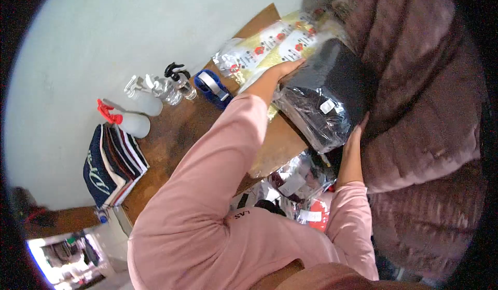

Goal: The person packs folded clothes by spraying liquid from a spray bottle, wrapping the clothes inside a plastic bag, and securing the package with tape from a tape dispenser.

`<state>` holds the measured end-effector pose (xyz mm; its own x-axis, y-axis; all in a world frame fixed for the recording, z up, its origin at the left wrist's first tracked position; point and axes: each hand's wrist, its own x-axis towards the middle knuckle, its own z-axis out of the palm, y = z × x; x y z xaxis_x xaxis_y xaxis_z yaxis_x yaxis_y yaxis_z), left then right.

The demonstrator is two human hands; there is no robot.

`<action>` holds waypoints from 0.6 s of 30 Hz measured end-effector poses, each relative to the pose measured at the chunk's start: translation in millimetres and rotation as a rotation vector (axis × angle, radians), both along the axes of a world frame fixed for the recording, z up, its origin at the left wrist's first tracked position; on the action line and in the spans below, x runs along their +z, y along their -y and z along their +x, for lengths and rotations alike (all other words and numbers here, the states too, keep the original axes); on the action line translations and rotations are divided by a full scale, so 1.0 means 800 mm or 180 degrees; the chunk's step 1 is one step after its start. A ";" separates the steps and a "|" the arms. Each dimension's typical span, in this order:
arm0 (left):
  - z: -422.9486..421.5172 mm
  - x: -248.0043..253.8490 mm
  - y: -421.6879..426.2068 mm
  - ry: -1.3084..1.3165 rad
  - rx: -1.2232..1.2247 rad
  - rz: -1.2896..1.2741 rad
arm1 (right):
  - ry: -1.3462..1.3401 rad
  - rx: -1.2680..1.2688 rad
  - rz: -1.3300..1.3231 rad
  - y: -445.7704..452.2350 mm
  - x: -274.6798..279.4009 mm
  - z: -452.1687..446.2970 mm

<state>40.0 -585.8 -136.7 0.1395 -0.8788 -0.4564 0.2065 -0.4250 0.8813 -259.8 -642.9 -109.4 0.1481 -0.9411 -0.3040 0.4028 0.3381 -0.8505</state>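
Observation:
A black item in clear plastic wrap (332, 95), with a small white label on its front, is between my two hands. My left hand (282, 72) presses against its left edge, fingers pointing up toward the patterned packages behind. My right hand (354, 152) grips its lower right side, with the fingertips partly hidden by the package. White and yellow packages with red flowers (275, 43) lie behind it on the brown table (176, 139). Just left of my left forearm sits a blue tape dispenser (212, 89).
Several spray bottles (136, 124) stand along the wall. Folded dark and striped cloths (116, 163) sit at the table's left end. Plastic-wrapped items (295, 181) lie below the table edge. A large brown quilted fabric (420, 118) fills the right side.

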 end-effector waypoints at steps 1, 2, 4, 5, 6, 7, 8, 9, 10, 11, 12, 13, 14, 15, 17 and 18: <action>0.007 0.016 0.005 0.1076 0.0172 0.0102 | 0.0353 0.0253 -0.0129 0.040 -0.061 -0.010; 0.012 0.031 0.008 0.2134 0.0346 0.0251 | 0.0351 0.0226 -0.0106 0.035 -0.053 -0.003; 0.091 -0.047 0.056 0.2969 0.0015 0.0194 | 0.0358 0.0213 -0.0036 0.008 -0.029 0.013; 0.090 -0.046 0.054 0.2552 0.0409 -0.0316 | 0.0366 0.0305 0.0098 0.029 -0.050 0.003; 0.092 -0.040 0.037 0.2140 0.0810 -0.0816 | 0.0122 0.0373 0.0088 0.032 -0.054 -0.002; 0.067 0.002 -0.012 0.2578 0.1070 -0.1216 | -0.0121 0.0445 0.0079 0.034 -0.058 -0.007; 0.017 0.066 -0.072 0.3035 0.1312 -0.1617 | 0.0222 0.0699 0.0177 0.002 -0.029 -0.008; -0.025 0.115 -0.141 0.3022 0.1361 -0.1488 | -0.0051 0.0827 -0.0106 -0.009 -0.032 -0.017; -0.061 0.139 -0.210 0.2998 0.1404 -0.1358 | -0.0594 0.0541 -0.0514 -0.029 -0.039 -0.036; -0.081 0.132 -0.274 0.3266 0.1366 -0.1778 | -0.1217 0.0292 -0.0640 -0.048 -0.043 -0.057; -0.105 0.119 -0.342 0.3450 0.1321 -0.1959 | -0.1437 0.0008 -0.1181 -0.075 -0.057 -0.076; -0.123 0.102 -0.406 0.3786 0.1207 -0.2117 | -0.1529 -0.0187 -0.1771 -0.119 -0.062 -0.089; -0.158 0.104 -0.488 0.3965 0.1148 -0.1743 | -0.1935 -0.0147 -0.2073 -0.171 -0.058 -0.100; -0.184 0.081 -0.564 0.3873 0.1064 -0.1230 | -0.2239 -0.0090 -0.2110 -0.212 -0.077 -0.116; -0.250 0.058 -0.696 0.3676 0.1489 -0.0554 | -0.2874 0.0253 -0.1446 -0.307 -0.103 -0.134; -0.286 0.039 -0.755 0.3525 0.1750 -0.0170 | -0.2865 0.0350 -0.1444 -0.337 -0.096 -0.228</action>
